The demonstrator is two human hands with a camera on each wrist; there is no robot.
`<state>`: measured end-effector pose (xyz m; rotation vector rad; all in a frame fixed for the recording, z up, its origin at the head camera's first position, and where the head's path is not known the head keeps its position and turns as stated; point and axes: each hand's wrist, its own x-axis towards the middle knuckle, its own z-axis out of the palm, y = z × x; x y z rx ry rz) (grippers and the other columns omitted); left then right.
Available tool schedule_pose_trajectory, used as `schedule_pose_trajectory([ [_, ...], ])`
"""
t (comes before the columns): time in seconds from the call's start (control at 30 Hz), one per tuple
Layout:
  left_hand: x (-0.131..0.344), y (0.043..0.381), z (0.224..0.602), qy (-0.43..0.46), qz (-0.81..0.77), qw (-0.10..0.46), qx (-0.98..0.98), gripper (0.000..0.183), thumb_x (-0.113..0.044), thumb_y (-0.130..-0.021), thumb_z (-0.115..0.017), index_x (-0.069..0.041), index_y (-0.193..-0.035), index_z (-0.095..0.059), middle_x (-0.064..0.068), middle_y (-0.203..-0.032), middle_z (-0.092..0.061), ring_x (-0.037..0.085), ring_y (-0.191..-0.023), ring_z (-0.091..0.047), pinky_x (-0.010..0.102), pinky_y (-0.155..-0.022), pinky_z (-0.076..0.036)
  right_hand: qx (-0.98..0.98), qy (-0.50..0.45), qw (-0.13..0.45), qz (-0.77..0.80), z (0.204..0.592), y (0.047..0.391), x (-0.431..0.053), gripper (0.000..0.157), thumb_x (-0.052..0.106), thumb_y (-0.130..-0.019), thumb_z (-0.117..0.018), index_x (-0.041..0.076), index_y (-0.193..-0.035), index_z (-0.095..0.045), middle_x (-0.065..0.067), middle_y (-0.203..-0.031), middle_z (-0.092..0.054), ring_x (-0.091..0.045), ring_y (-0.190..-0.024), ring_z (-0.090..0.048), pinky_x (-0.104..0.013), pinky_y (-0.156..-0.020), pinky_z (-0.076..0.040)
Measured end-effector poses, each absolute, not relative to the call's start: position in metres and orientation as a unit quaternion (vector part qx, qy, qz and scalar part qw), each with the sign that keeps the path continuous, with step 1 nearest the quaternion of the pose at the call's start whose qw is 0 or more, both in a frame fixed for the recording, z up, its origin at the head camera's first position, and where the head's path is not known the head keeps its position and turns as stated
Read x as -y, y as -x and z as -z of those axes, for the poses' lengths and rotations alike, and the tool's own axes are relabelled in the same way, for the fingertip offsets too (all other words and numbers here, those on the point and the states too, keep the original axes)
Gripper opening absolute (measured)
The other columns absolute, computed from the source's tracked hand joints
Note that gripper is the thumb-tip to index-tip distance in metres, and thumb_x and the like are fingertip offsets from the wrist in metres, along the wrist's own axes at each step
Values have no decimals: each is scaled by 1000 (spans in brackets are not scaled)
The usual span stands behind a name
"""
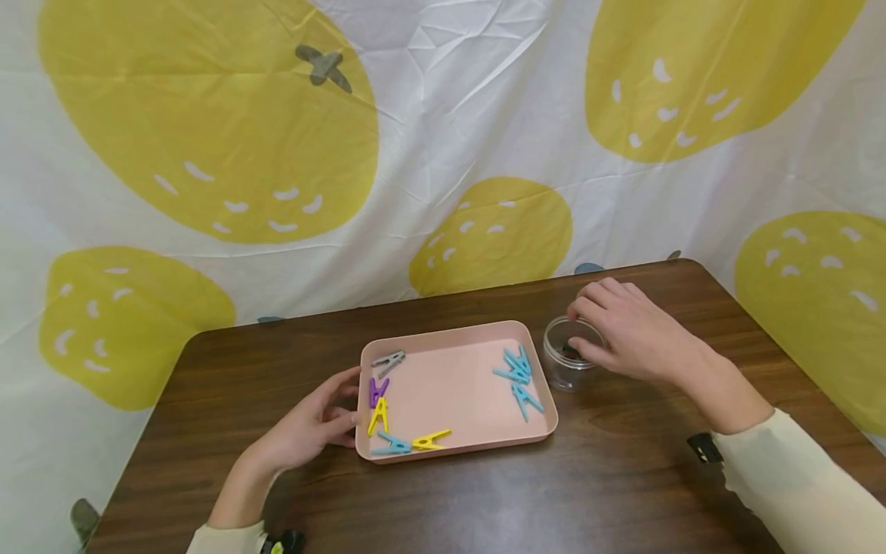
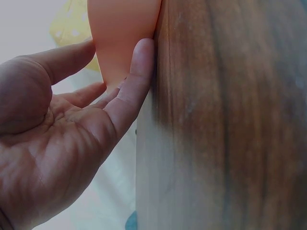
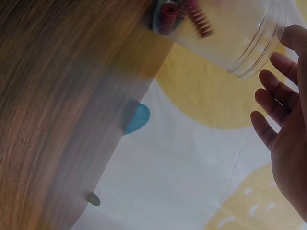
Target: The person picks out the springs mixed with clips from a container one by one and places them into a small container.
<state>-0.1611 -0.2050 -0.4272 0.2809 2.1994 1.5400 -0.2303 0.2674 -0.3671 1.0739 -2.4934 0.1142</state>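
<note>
My left hand (image 1: 304, 427) rests its fingertips against the left wall of a pink tray (image 1: 453, 385), fingers extended. Over the mouth of a clear plastic jar (image 1: 566, 378) hovers my right hand (image 1: 633, 331), its fingers loosely bent with nothing visible between them. Red coil springs (image 3: 168, 19) lie at the jar's bottom in the right wrist view. Along the tray's left side are a grey clothespin (image 1: 389, 360), a purple clothespin (image 1: 378, 392), yellow clothespins (image 1: 378, 415) and a blue clothespin (image 1: 393, 444). Several light-blue clothespins (image 1: 517, 365) gather at its right side.
The jar stands just right of the tray on a dark wooden table (image 1: 484, 500). A white curtain (image 1: 443, 115) with yellow fruit prints hangs behind the table's far edge.
</note>
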Motion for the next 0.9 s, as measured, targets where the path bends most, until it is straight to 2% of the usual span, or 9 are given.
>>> schedule_pose_trajectory([
  [0.33,204,162,426,-103,-544,210,-806,67,-14,-89,-58,-26,-143,-20,9,-132,-38,27,-97,-59,37,-71,-55,894,-380,232,-57,360,224,-268,38,48,-79,-62,18,-103,-59,6,-101,-50,-21,-102,-44,-39,-77,-35],
  [0.7,201,161,413,-111,-521,188,-825,64,-14,-91,-55,-18,-144,-19,13,-132,-38,27,-96,-59,37,-71,-55,907,-343,237,-67,354,220,-283,45,51,-76,-64,18,-107,-58,4,-105,-52,-23,-105,-45,-41,-80,-35],
  [0.8,204,161,408,-108,-501,168,-842,64,-18,-91,-56,-18,-144,-19,14,-134,-37,26,-94,-59,36,-71,-55,912,-327,237,-69,353,219,-287,46,51,-76,-65,18,-107,-58,3,-105,-52,-24,-105,-45,-43,-80,-35],
  [0.9,207,162,406,-99,-460,133,-872,65,-26,-89,-58,-24,-143,-21,10,-134,-40,22,-92,-60,32,-70,-54,921,-303,234,-72,352,218,-292,48,52,-76,-65,18,-109,-57,1,-107,-52,-25,-107,-45,-45,-80,-36],
])
